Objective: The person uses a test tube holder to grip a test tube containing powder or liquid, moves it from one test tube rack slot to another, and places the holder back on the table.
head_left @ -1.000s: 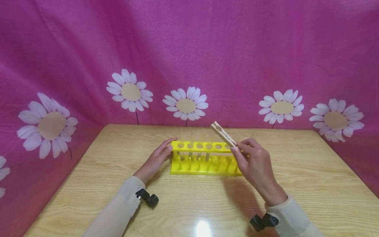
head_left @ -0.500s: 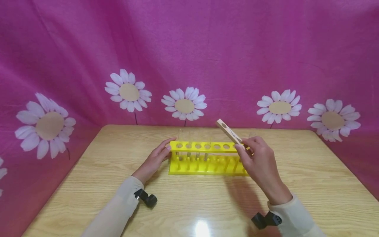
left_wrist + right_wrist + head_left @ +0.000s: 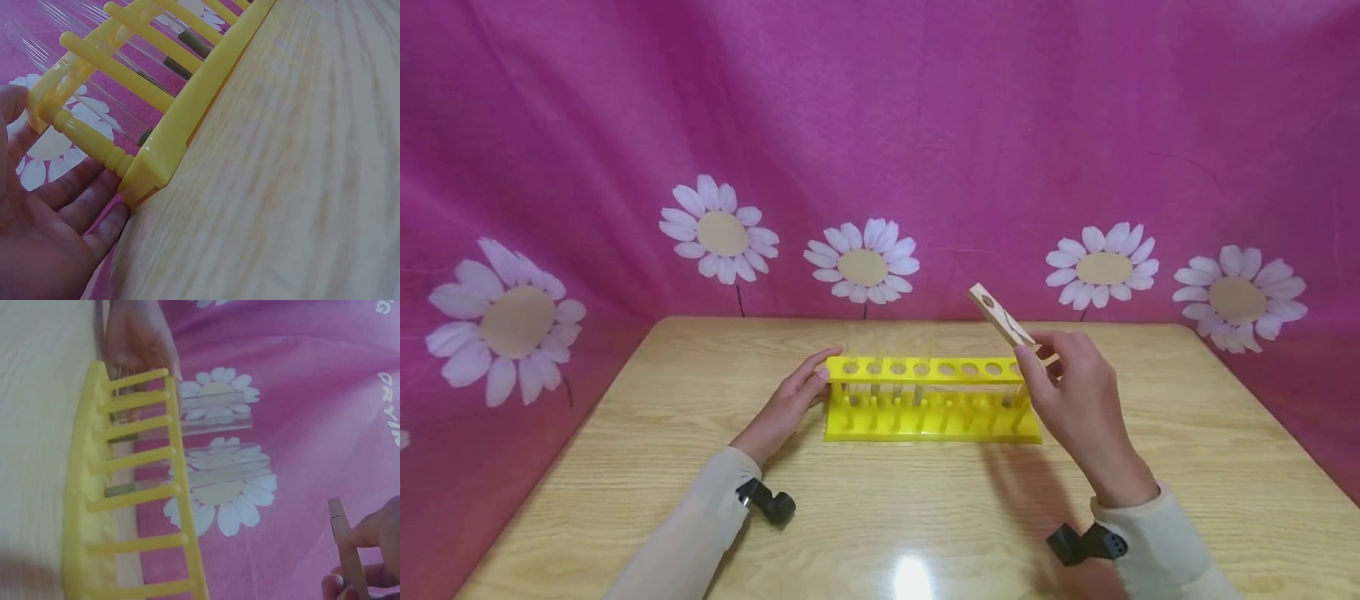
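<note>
A yellow test tube rack [image 3: 932, 435] stands on the table. Clear test tubes [image 3: 922, 387] with dark matter at the bottom fill several of its left holes, and another dark tube bottom shows near the right end. My left hand [image 3: 782, 408] grips the rack's left end; in the left wrist view its thumb and fingers [image 3: 78, 209] lie around the end post. Above the rack's right end, my right hand [image 3: 1078, 400] pinches a wooden test tube clamp [image 3: 1003, 317] by its handle end, its hole end pointing up and left. No tube is between the clamp's tips.
The wood-grain table [image 3: 850, 517] extends around the rack. A pink cloth [image 3: 880, 108] with white daisies hangs along the back and sides. Black wrist cameras [image 3: 1086, 544] sit on both sleeves.
My right hand has moved right and slightly up with the clamp, uncovering more of the rack's right holes. The left hand stays at the rack's left end.
</note>
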A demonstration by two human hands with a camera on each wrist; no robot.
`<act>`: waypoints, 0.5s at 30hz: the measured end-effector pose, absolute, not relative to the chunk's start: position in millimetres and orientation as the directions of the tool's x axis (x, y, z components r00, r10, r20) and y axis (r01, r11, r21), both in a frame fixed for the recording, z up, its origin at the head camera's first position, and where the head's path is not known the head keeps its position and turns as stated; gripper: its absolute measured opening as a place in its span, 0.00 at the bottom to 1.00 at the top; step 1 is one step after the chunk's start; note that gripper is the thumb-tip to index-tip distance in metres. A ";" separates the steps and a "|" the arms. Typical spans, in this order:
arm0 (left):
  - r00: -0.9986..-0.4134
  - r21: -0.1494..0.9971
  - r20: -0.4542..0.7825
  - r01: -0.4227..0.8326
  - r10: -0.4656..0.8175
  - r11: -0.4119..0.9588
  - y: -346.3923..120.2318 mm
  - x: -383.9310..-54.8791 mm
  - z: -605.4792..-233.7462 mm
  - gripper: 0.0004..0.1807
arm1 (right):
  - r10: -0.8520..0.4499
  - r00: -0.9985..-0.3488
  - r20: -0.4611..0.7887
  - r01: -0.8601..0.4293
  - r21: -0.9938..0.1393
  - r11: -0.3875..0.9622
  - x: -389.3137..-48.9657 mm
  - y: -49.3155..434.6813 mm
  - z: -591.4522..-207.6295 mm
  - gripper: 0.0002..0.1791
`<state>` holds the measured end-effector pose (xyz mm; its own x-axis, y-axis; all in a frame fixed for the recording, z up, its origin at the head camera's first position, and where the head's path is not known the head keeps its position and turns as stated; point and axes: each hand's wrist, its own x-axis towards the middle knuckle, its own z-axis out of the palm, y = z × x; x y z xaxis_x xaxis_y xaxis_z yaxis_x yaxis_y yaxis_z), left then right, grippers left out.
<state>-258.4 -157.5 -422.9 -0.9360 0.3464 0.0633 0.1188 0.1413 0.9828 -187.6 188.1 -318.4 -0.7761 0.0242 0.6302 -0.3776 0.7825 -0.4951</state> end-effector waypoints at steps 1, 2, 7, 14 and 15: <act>-0.936 0.983 0.062 0.117 0.346 0.141 -157.4 -258.3 -422.7 0.28 | 0.029 -0.769 0.638 -0.380 -0.493 0.782 -187.8 189.8 -317.2 0.13; -0.936 0.983 0.060 0.116 0.346 0.144 -157.5 -258.6 -423.0 0.27 | 0.035 -0.762 0.647 -0.380 -0.490 0.785 -187.9 191.6 -316.0 0.13; -0.940 0.981 0.054 0.114 0.338 0.160 -156.7 -258.1 -422.3 0.26 | 0.081 -0.756 0.650 -0.348 -0.502 0.792 -187.0 199.6 -310.5 0.14; -0.942 0.977 0.072 0.133 0.329 0.167 -156.5 -259.1 -423.0 0.29 | 0.151 -0.749 0.645 -0.295 -0.529 0.796 -185.9 210.1 -303.7 0.16; -0.941 0.976 0.071 0.134 0.330 0.170 -156.5 -259.2 -423.2 0.30 | 0.160 -0.749 0.643 -0.287 -0.532 0.797 -185.8 211.4 -303.0 0.16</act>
<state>-259.2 -156.5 -423.2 -0.9412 0.3303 0.0714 0.1336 0.1698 0.9764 -185.8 211.4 -303.0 -0.7489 0.1597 0.6431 -0.2867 0.7969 -0.5317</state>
